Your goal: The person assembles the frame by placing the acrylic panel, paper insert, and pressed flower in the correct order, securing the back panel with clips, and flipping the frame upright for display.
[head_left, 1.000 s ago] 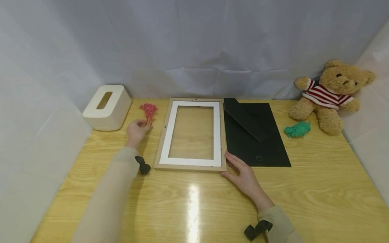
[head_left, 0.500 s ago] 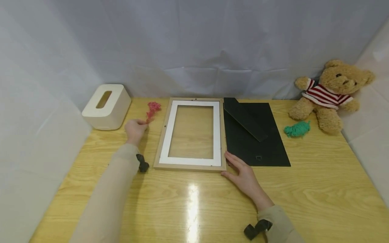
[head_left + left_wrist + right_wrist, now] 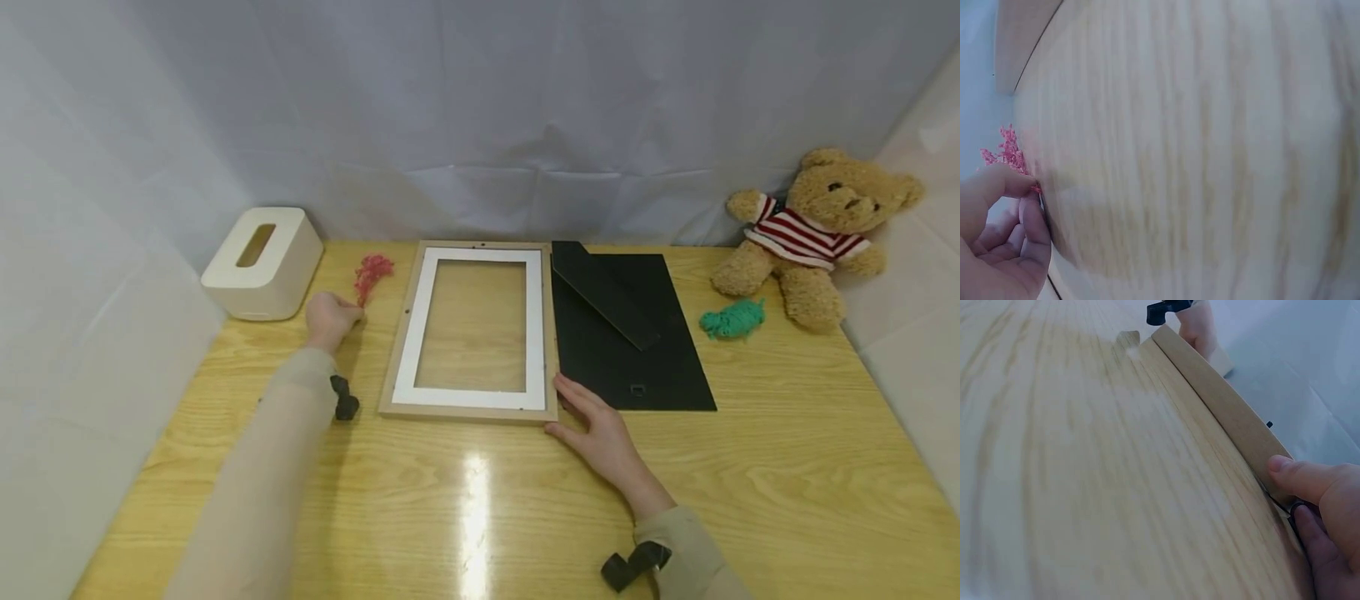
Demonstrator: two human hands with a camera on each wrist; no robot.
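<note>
The left hand (image 3: 328, 320) pinched the pink flowers (image 3: 372, 273) low down; the right hand (image 3: 603, 440), thumb spread wide, touched the wooden frame (image 3: 465, 412)!

A wooden picture frame (image 3: 465, 412) lies on the worktop (image 3: 390, 517). Left of the frame, the left hand (image 3: 328, 318) pinches a pink flower sprig (image 3: 372, 273); farther left stands a white slotted box (image 3: 270, 279). The right hand (image 3: 603, 437) touches the frame's near right corner. Rightward lie a black board (image 3: 611, 358), a green bundle (image 3: 733, 319) and a teddy bear (image 3: 836, 237).
</note>
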